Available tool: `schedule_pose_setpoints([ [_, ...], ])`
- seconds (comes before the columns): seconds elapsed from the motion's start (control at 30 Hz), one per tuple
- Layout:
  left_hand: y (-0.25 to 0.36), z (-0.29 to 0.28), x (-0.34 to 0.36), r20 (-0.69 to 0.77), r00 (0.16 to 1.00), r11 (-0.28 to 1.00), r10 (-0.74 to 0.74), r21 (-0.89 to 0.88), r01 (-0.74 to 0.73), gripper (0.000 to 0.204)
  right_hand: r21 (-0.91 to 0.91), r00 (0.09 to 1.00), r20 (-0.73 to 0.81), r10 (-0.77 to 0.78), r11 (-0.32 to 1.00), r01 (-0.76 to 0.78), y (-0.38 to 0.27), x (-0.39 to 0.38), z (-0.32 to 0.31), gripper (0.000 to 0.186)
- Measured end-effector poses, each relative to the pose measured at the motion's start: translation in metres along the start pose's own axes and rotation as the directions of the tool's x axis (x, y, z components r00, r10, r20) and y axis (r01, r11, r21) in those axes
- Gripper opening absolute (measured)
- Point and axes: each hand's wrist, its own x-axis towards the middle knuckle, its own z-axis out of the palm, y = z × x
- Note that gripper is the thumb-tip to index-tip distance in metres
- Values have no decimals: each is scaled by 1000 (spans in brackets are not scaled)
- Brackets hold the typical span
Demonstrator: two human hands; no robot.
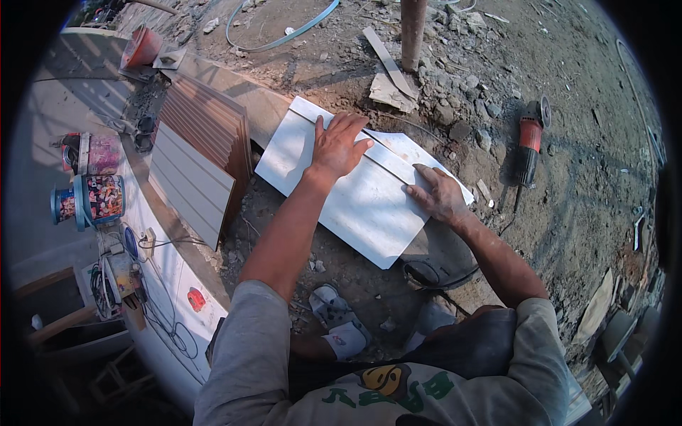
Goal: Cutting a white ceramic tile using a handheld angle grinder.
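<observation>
A white tile-like slab (355, 206) lies tilted in front of me, with a dark line running lengthwise near its far edge. My left hand (339, 145) rests on it with fingers spread, across that line. Nearer the slab's right end, my right hand (442, 197) lies with its thumb and fingers apart on the surface by the line. Neither hand is closed around anything. Beyond the line, another white piece (405, 145) with an uneven outer edge shows; whether it is joined to the slab I cannot tell.
An angle grinder (529, 138) lies on the dirt at the right, its cord trailing nearer. A stack of grooved brown-edged slabs (195, 163) leans at the left. Buckets (103, 199), cables (167, 319) and a red tape-measure-like object (196, 299) sit farther left. A post (413, 35) stands ahead.
</observation>
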Motion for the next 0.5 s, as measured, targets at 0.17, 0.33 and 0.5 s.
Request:
schedule_pose_setpoints([
  [0.17, -2, -1, 18, 254, 967, 1000, -21, 18, 17, 48, -112, 994, 37, 102, 989, -97, -7, 0, -5, 53],
  [0.33, -11, 0, 17, 78, 997, 990, -23, -139, 34, 54, -179, 995, -94, -19, 984, 2, -8, 11, -14, 34],
  [0.5, -9, 10, -8, -339, 920, 979, -196, -125, 162, 73, -230, 966, -230, -123, 971, 68, -11, 10, -19, 23],
])
